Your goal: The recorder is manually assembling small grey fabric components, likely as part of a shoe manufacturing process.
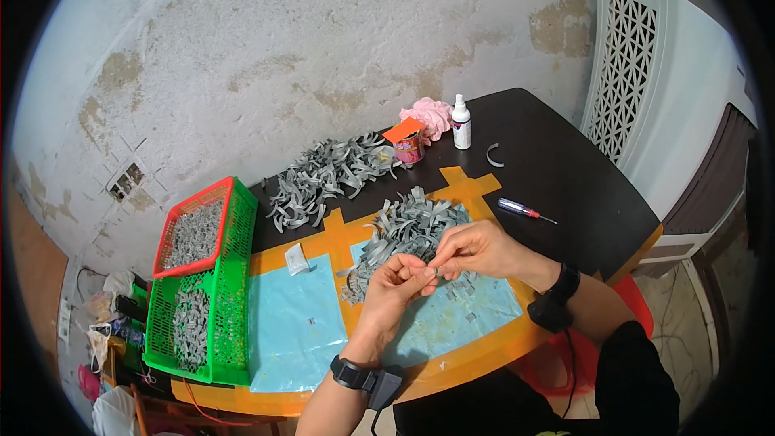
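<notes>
My left hand (395,291) and my right hand (482,249) meet over the front of the table, thumbs and fingertips pinched together. Something tiny sits between the fingertips, too small and covered to name. Right behind the hands lies a heap of curved grey strips (412,222), spread partly over a light blue sheet (476,319). A few small grey bits are scattered on that sheet below my fingers. Both wrists wear a black strap with a box-shaped device.
A green basket (230,307) at left holds small grey pieces, with a red basket (224,238) of them on top. Farther back are another strip pile (323,178), a tin (408,148), a pink cloth (428,117) and a white spray bottle (461,125). A screwdriver (521,208) lies at right.
</notes>
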Demonstrator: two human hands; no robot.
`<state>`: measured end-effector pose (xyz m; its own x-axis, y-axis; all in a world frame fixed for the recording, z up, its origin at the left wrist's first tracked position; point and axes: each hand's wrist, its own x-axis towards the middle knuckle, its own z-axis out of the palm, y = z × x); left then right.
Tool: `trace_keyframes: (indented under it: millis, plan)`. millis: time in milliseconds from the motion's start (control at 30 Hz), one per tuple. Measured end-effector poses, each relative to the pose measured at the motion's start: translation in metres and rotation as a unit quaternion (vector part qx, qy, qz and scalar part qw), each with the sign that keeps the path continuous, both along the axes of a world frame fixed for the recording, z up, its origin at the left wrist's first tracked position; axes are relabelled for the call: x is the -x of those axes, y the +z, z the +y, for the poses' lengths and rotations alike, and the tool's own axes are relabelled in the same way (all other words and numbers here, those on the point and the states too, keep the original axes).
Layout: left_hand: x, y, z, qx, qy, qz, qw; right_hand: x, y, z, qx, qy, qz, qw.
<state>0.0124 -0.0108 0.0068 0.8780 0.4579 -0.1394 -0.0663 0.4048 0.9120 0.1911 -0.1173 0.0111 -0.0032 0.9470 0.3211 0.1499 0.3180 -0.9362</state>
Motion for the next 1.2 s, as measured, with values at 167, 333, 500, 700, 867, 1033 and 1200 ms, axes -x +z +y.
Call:
trace_keyframes:
  millis: [167, 333, 500, 700, 867, 1033, 1200]
  plan:
    - [0.0, -0.002, -0.001, 0.005, 0.014, 0.001, 1.0, 0.002, 0.004, -0.002, -0.017, 0.013, 0.02, 1.0]
    - [0.0, -0.005, 0.0, 0.026, 0.012, -0.022, 0.999, 0.002, 0.009, 0.002, -0.107, -0.034, -0.208, 0.972]
    - [0.0, -0.009, 0.008, 0.034, 0.006, -0.025, 0.999, 0.005, 0.008, 0.0, -0.096, -0.042, -0.142, 0.984]
    - [-0.003, 0.015, 0.0, 0.081, 0.03, -0.059, 0.994, 0.002, 0.004, -0.001, -0.015, 0.006, 0.065, 0.998]
    - [-0.003, 0.007, 0.001, -0.064, 0.048, -0.107, 0.991, 0.002, 0.005, -0.002, 0.002, 0.015, 0.119, 0.993]
    - [0.002, -0.002, 0.004, -0.083, 0.012, -0.072, 0.994, 0.005, -0.004, 0.004, -0.057, 0.018, 0.086, 0.995]
    - [0.002, 0.001, 0.002, -0.075, 0.025, -0.113, 0.99, 0.01, -0.009, 0.007, -0.054, 0.028, 0.067, 0.996]
